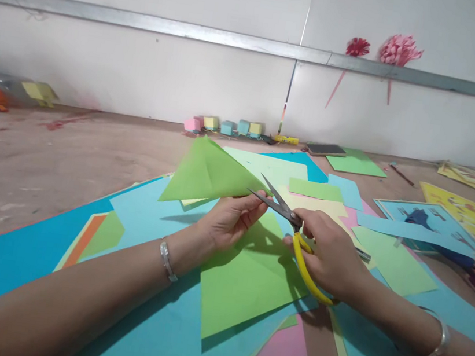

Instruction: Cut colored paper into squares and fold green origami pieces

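Observation:
Between the thumb and fingers of my left hand (231,224) is the right corner of a light green paper (207,174), creased and raised in a triangle shape. My right hand (330,251) grips yellow-handled scissors (306,269). Their dark blades are spread apart, with the tips by the paper's corner and my left fingertips. Whether the blades touch the paper, I cannot tell. Below both hands extends a larger light green sheet (243,295); my left hand hides whether it joins the raised piece. Blue sheets (147,329) lie underneath.
Paper pieces in several colours, among them a pale green one (396,263), cover the table's right side. Small paper cubes (229,127) line the wall beside a dark phone-like slab (326,149). Paper flowers (398,50) hang from a metal rail (174,28).

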Demonstrator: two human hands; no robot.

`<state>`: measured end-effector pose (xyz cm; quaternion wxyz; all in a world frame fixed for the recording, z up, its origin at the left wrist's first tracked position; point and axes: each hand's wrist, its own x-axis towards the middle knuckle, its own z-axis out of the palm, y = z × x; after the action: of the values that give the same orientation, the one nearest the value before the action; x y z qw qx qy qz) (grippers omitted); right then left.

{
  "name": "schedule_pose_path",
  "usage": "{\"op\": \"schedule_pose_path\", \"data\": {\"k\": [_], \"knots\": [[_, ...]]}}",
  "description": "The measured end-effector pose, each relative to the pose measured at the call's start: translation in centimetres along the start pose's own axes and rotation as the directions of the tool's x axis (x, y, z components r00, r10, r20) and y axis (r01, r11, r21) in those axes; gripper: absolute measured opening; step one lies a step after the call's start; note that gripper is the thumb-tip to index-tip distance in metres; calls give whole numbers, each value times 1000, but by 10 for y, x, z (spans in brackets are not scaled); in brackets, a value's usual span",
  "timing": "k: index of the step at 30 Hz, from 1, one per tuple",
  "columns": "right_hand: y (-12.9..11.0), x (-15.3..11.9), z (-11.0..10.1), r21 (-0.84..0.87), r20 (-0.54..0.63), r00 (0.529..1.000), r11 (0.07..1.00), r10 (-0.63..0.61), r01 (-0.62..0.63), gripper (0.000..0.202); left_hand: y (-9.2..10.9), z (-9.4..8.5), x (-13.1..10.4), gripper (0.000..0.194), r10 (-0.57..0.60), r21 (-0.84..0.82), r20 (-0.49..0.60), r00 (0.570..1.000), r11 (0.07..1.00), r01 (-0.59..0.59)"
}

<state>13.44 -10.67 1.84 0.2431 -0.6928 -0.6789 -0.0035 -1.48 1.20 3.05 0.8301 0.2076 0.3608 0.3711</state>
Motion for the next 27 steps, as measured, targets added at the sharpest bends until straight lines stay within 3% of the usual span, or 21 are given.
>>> {"op": "schedule_pose_path", "data": {"k": [7, 27], "knots": [[-3, 0, 0, -1, -36, 999, 1000, -29, 29, 29, -3, -2, 0, 26, 7, 69, 29, 1000, 998, -9], [-1, 0, -1, -22, -53, 997, 998, -61, 60, 32, -6, -2, -2, 26, 31, 36, 54, 998, 999, -33]]}}
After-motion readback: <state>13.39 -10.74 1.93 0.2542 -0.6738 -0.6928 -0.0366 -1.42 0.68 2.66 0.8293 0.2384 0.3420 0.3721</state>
